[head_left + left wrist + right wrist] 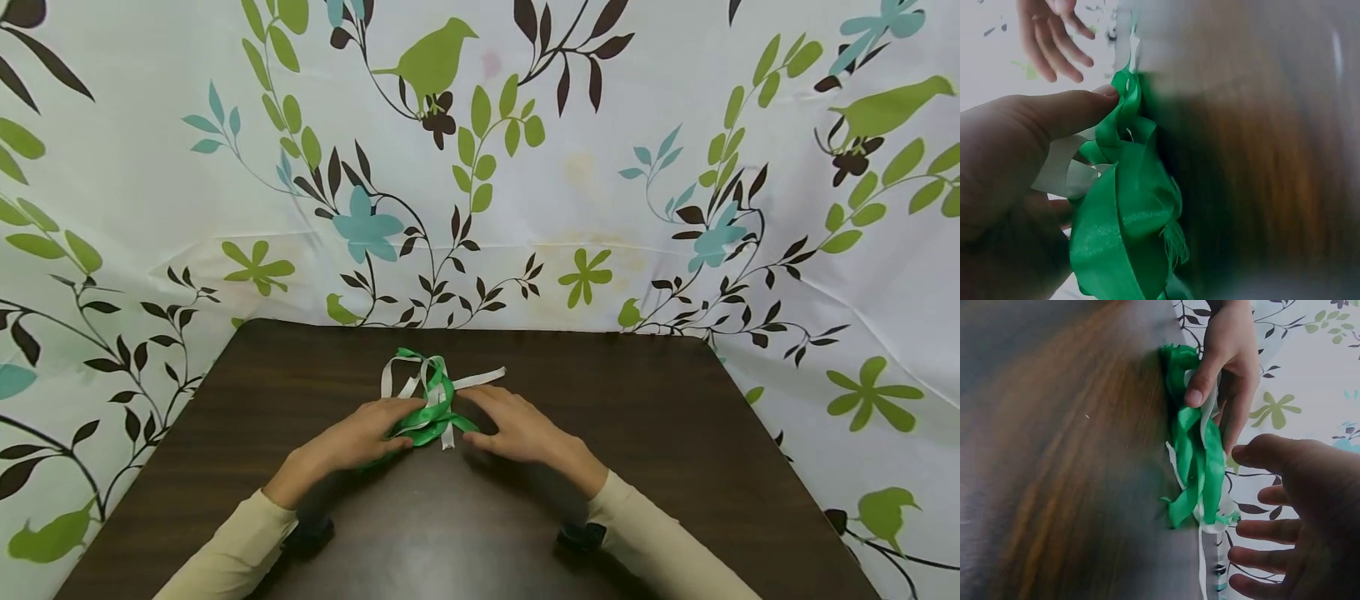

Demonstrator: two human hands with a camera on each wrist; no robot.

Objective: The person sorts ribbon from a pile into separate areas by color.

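A loose tangle of green ribbon [438,392] and white ribbon [480,379] lies in the middle of the table. My left hand [375,429] holds the bundle at its left side. In the left wrist view the thumb [1085,112] lies on the green ribbon [1129,212], which has a frayed edge, with the other fingers partly hidden behind. Close by on the right side is my right hand [517,425]. Its fingers are spread in the right wrist view, and the thumb [1266,453] stands apart from the green ribbon [1194,469].
The dark wooden table [600,375] reaches back to a white cloth [525,250] printed with leaves, flowers and birds. Dark bands [581,533] sit at both wrists, below the pale sleeves [660,542].
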